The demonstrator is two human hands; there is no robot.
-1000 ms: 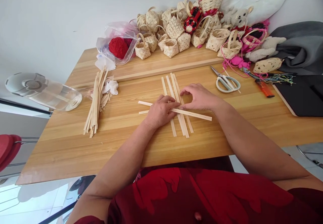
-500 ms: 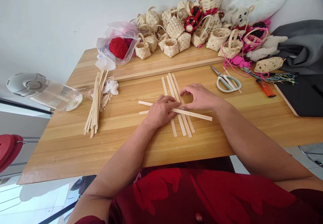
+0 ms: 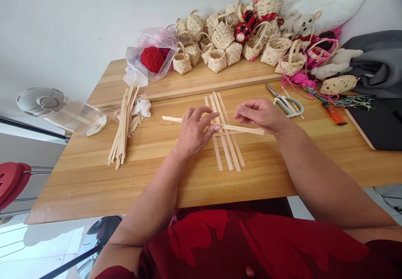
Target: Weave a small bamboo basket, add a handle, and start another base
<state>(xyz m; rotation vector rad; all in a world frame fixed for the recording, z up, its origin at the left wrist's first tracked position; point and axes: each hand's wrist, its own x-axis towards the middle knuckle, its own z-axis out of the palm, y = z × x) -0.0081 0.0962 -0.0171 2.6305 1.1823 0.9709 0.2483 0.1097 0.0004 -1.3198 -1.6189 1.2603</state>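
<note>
My left hand (image 3: pixel 196 131) has its thumb and forefinger on a thin pale wooden strip (image 3: pixel 243 128), which runs sideways over several upright strips (image 3: pixel 224 151) laid side by side on the table. Another crosswise strip (image 3: pixel 216 135) lies just under it, woven among the upright ones; its left part is hidden by my hand. My right hand (image 3: pixel 259 114) hovers above the strip's right end, fingers curled in and thumb against them. Nothing shows in its fingers.
A bundle of loose strips (image 3: pixel 123 124) and a clear bottle (image 3: pixel 67 113) lie at left. Scissors (image 3: pixel 288 105), an orange lighter (image 3: pixel 336 114) and a black tablet (image 3: pixel 377 126) are at right. Small woven baskets (image 3: pixel 217 60) and red yarn (image 3: pixel 152 59) stand behind a wooden bar (image 3: pixel 213 88).
The held strip has shifted up and left, from a steep slant to lying nearer the other crosswise strip. My right hand has moved right, away from the crossing, and its fingers have curled.
</note>
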